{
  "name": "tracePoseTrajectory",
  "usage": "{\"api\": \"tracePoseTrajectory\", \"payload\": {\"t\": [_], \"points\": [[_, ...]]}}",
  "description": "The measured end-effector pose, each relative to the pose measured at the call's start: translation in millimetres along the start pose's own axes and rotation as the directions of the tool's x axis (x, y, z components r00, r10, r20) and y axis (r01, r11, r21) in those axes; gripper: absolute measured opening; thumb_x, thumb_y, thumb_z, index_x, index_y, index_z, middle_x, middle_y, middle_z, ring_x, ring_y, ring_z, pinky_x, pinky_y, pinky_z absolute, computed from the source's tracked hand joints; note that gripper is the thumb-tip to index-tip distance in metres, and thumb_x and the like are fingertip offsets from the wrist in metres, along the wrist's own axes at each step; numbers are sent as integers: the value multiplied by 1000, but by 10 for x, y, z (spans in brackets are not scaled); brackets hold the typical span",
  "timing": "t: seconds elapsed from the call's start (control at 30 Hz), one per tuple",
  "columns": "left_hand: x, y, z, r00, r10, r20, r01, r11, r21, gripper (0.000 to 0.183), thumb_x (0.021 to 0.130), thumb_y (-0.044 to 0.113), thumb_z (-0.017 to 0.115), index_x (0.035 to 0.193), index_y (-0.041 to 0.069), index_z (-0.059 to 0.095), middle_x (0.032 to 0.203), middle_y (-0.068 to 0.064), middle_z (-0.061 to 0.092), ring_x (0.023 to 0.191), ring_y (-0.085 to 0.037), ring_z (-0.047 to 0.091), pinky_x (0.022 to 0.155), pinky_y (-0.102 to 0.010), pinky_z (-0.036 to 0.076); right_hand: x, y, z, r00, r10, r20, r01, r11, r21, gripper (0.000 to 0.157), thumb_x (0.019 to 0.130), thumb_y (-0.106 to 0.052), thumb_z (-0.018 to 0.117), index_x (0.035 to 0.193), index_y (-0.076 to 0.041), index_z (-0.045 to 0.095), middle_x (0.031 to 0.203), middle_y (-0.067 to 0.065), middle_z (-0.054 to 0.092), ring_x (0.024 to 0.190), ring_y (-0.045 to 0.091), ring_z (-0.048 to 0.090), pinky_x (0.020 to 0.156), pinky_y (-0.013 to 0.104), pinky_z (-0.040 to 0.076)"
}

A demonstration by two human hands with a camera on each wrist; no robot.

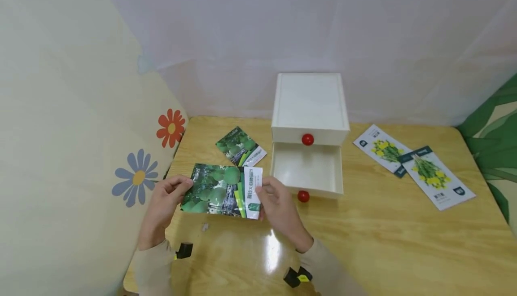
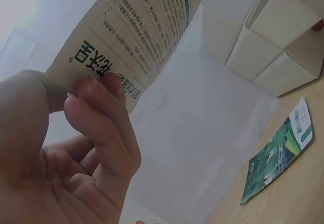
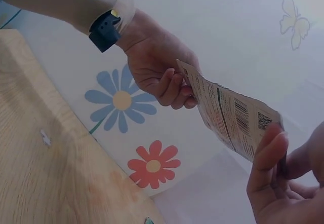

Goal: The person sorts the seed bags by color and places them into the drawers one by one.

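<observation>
A green seed packet [image 1: 218, 190] with pictures of round green gourds is held up above the table, its printed back [image 2: 131, 36] showing in the left wrist view. My left hand [image 1: 164, 201] pinches its left end between thumb and fingers. At the white end, my right hand [image 1: 280, 206] pinches the packet the same way. Just behind it, a matching green packet [image 1: 238, 145] lies on the table. To the right of my right hand stands a white drawer box [image 1: 310, 100] with its lower drawer [image 1: 307, 170] pulled out; no contents show inside.
Two white packets with yellow flowers, one [image 1: 381, 148] partly under the other [image 1: 438, 177], lie right of the box. Red knobs [image 1: 308, 139] stick out from the drawer fronts. A flower-patterned wall [image 1: 81, 107] borders the wooden table [image 1: 383, 251] on the left.
</observation>
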State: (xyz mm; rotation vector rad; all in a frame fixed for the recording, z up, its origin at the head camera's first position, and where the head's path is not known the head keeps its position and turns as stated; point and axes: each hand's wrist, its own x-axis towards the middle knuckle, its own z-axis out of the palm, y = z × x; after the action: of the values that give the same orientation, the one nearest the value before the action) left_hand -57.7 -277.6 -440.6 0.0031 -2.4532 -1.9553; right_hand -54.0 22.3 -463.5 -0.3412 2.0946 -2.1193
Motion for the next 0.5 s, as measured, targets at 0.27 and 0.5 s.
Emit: {"api": "tracePoseTrajectory", "payload": {"t": [0.27, 0.5], "points": [[52, 67, 222, 996, 76, 52, -76, 997, -9, 20, 101, 10, 59, 94, -7, 67, 55, 5, 46, 45, -12, 37, 44, -30, 43, -94, -55, -245, 997, 36, -63, -35, 999, 12, 16, 103, -18, 56, 109, -5, 62, 90, 17, 72, 52, 23, 58, 47, 35, 55], [59, 127, 397, 995, 53, 82, -55, 998, 20, 21, 100, 12, 59, 94, -6, 67, 57, 4, 48, 47, -18, 43, 44, -29, 46, -173, -92, -407, 991, 78, -107, -77, 997, 14, 15, 102, -17, 56, 108, -4, 63, 93, 16, 72, 52, 18, 57, 46, 34, 54]]}}
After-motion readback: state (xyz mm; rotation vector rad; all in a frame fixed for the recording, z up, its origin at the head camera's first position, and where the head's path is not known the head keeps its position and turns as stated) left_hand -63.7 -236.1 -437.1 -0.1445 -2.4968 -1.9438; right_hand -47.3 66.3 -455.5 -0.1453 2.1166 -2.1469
